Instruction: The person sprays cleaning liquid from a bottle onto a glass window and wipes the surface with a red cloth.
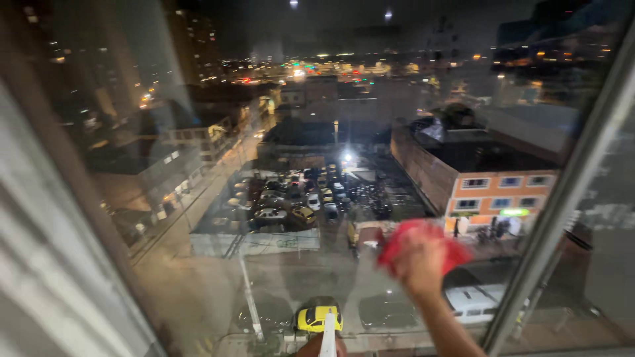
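At the near bottom edge, just left of centre, the left hand (pixel 322 346) is mostly cut off by the picture's edge; only a few knuckles show, closed around a narrow white object (pixel 328 336) that stands upright. Its lower part is out of view and its kind is hard to tell.

A little farther and to the right, the right hand (pixel 418 263) is raised with the forearm running down to the bottom edge. Its fingers are bunched on a crumpled red cloth (pixel 415 243), which is pressed flat against the window pane (pixel 198 198). The hand and cloth are blurred, so the exact grip cannot be made out, and the hand covers the cloth's middle.

The pane fills nearly the whole view. A grey frame bar (pixel 569 192) slants up along the right side, and a pale frame (pixel 46 264) slants along the left, both blurred.

Beyond the glass, far below, a yellow car (pixel 319 318) and a white van (pixel 471 301) stand on a street at night. Farther off, a walled car park (pixel 297 198) holds many parked cars under a bright lamp. To its right rises an orange building (pixel 496 192) with lit windows. Dark blocks and scattered city lights stretch to the far horizon, with faint reflections over them.
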